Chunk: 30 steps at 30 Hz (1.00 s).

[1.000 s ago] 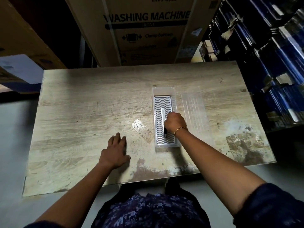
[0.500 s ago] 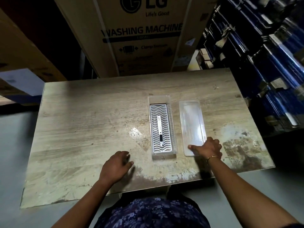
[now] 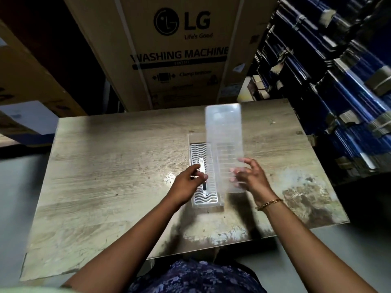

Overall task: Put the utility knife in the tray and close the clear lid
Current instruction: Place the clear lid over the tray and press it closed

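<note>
A person's right hand (image 3: 250, 178) grips the near end of a long, clear rectangular plastic lid (image 3: 224, 144), fingers spread behind the see-through panel and visible through it, thumb toward the camera. The lid is raised off the worn wooden table (image 3: 110, 172), its long axis running away from the person, its far end lifted above the table's back edge and its near end low beside the tray. The left hand (image 3: 187, 182), fingers loosely curled and pinched together, hovers at the left rim of the clear narrow tray (image 3: 208, 205); whether it touches the rim cannot be told through the blur. Both forearms reach forward from the bottom of the frame, a gold bracelet (image 3: 268, 204) on the right wrist. The slim silver utility knife (image 3: 202, 176) lies lengthwise in the tray on its white wavy-ribbed liner, parallel to the tray's long sides. A washing machine carton (image 3: 179, 53) stands behind the table.
</note>
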Available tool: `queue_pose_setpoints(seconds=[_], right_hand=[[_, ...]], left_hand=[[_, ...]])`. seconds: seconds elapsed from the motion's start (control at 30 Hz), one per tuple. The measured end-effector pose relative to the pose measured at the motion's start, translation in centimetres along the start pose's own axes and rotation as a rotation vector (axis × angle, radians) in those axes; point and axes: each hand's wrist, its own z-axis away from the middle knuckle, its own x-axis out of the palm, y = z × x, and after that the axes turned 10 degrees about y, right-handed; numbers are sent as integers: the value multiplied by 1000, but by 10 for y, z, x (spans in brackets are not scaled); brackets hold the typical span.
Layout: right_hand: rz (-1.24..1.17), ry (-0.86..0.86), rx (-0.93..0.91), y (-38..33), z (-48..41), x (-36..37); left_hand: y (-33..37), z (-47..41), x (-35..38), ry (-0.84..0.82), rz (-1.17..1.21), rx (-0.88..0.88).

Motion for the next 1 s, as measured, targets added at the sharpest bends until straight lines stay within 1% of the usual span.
queue_pose_setpoints(seconds=[0.07,0.13,0.23,0.33,0.57,0.7,0.87,1.0], right_hand=[[79,-31,6,7,1,18],[227,0,-37,18,-3,29],[434,10,-127,33,-8,33],[540,3,-156,44,-8,36],[608,36,-136,54,-4,42],[597,53,-90,57,-4,40],[647,56,-99,55,-4,40],[684,36,-141,57,-2,41]], left_hand=[[-1,-4,3,32,37,-36],[-9,-6,0,92,29,-60],[-23,-4,-4,139,-42,-59],[-33,-2,-4,165,-106,-38],[-53,0,3,173,-255,2],[-54,-2,5,192,-260,0],[-55,-3,4,204,-242,-14],[-57,-4,3,186,-217,-34]])
